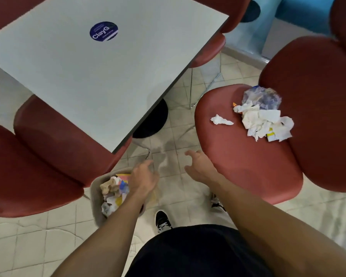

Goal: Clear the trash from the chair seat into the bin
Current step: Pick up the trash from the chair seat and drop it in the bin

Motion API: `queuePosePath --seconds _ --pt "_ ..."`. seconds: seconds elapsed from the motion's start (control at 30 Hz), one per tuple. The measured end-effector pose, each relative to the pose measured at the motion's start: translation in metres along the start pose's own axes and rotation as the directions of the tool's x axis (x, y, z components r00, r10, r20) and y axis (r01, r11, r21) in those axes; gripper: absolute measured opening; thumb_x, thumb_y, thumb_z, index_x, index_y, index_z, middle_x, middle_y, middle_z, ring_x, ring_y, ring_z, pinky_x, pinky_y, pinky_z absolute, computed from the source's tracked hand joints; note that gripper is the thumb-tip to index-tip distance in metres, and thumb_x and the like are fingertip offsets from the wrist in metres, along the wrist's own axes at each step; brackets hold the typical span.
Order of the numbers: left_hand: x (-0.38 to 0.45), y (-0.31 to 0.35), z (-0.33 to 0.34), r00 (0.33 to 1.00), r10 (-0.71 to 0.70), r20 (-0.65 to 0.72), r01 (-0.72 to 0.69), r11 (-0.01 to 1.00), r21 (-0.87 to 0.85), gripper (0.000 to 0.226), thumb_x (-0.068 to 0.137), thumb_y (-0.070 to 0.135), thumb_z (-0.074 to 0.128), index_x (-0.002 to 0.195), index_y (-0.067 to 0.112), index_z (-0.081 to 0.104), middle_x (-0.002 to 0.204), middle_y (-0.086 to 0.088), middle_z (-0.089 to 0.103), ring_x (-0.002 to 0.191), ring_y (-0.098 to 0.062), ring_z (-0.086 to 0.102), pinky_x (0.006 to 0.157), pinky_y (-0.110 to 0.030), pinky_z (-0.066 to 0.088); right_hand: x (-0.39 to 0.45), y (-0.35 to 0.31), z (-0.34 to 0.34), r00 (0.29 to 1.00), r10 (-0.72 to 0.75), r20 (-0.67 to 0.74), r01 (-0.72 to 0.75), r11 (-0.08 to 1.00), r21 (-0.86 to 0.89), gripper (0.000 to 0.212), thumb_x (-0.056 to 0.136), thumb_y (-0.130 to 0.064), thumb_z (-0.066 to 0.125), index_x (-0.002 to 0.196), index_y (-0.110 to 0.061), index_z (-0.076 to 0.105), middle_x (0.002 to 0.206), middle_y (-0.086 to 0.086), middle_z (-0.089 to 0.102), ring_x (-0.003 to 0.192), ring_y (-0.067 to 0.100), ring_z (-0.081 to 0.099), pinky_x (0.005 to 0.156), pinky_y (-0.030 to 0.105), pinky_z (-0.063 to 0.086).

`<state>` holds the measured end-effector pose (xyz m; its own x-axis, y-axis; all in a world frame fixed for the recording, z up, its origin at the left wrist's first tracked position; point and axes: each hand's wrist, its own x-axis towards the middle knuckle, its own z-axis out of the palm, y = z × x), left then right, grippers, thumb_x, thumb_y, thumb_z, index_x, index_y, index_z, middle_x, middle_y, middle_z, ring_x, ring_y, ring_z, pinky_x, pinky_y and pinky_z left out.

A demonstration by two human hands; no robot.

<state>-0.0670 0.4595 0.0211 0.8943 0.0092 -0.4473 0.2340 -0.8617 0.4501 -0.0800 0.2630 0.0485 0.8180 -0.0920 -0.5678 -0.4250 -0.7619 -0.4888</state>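
Low in the middle of the frame the two hands hang apart from each other, both empty. The left hand (143, 181) hovers over the right rim of the bin (95, 193), fingers relaxed and pointing up the frame, holding nothing. The right hand (198, 166) sits just right of it over the tiled floor (178, 124), fingers spread and loosely curved, its far side at the front edge of the chair seat (248, 156) but gripping nothing. The bin stands on the floor at lower left of centre, already holding crumpled paper and wrappers (113, 194), and the left forearm crosses over its near side. The trash still on the seat lies in the right half of the frame: a heap of crumpled tissues and wrappers (265, 116) toward the back of the seat, close to the backrest (318, 96), topped by a bluish crinkled plastic bag (261, 95), and one small crumpled tissue (221, 119) apart from the heap on its left. Between the bin and that chair there is only open floor and the person's dark shoes (163, 220) at the bottom centre. A white table (88, 76) with a round dark blue sticker (103, 31) fills the upper left, its corner reaching down toward the bin, with a black round base (154, 120) under it. Another red chair (38, 156) crowds the left side right beside the bin.
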Motion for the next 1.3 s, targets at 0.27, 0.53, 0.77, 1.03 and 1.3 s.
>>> queuePosePath --seconds 0.27,0.53,0.77,1.03,1.3 --pt "0.052 0.126 0.047 0.992 0.115 0.056 -0.12 0.988 0.101 0.047 0.087 0.04 0.062 0.132 0.033 0.05 0.132 0.0 0.055 0.12 -0.024 0.053 0.098 -0.041 0.046 0.043 0.108 -0.097 0.992 0.107 -0.066 -0.106 0.994 0.024 0.044 0.086 -0.012 0.057 0.129 -0.011 0.047 0.125 0.015 0.045 0.107 0.033 0.055 0.09 0.034 0.045" --pt "0.122 0.243 0.109 0.972 0.219 0.09 -0.231 0.959 0.165 0.046 0.087 0.034 0.063 0.131 0.03 0.052 0.13 -0.003 0.054 0.119 -0.025 0.052 0.095 -0.037 0.044 0.107 0.206 -0.167 0.972 0.199 -0.123 -0.186 0.976 0.112 0.055 0.086 -0.013 0.059 0.138 -0.019 0.042 0.132 0.012 0.04 0.111 0.032 0.056 0.09 0.038 0.047" --pt "0.173 0.302 0.168 0.966 0.239 0.103 -0.255 0.948 0.192 0.047 0.083 0.035 0.066 0.128 0.03 0.055 0.123 -0.001 0.055 0.112 -0.024 0.056 0.089 -0.037 0.047 0.175 0.252 -0.186 0.977 0.162 -0.136 -0.143 0.979 0.143 0.061 0.083 -0.011 0.058 0.14 -0.021 0.04 0.138 0.005 0.037 0.118 0.03 0.05 0.096 0.042 0.046" --pt "0.223 0.309 0.231 0.953 0.239 0.187 -0.29 0.896 0.336 0.059 0.081 0.032 0.069 0.136 0.033 0.047 0.14 -0.004 0.04 0.13 -0.027 0.038 0.097 -0.041 0.045 0.241 0.29 -0.175 0.973 0.013 -0.232 -0.073 0.965 -0.252 0.058 0.087 -0.022 0.056 0.141 -0.021 0.034 0.148 0.007 0.028 0.13 0.031 0.031 0.1 0.04 0.034" --pt "0.247 0.302 0.27 0.947 0.193 0.255 -0.291 0.852 0.435 0.061 0.089 0.021 0.062 0.142 0.033 0.037 0.153 -0.011 0.019 0.14 -0.03 0.021 0.1 -0.046 0.041 0.276 0.319 -0.156 0.971 0.008 -0.239 -0.123 0.875 -0.469 0.076 0.083 -0.019 0.066 0.146 -0.023 0.024 0.151 0.013 0.025 0.138 0.034 0.025 0.101 0.041 0.034"
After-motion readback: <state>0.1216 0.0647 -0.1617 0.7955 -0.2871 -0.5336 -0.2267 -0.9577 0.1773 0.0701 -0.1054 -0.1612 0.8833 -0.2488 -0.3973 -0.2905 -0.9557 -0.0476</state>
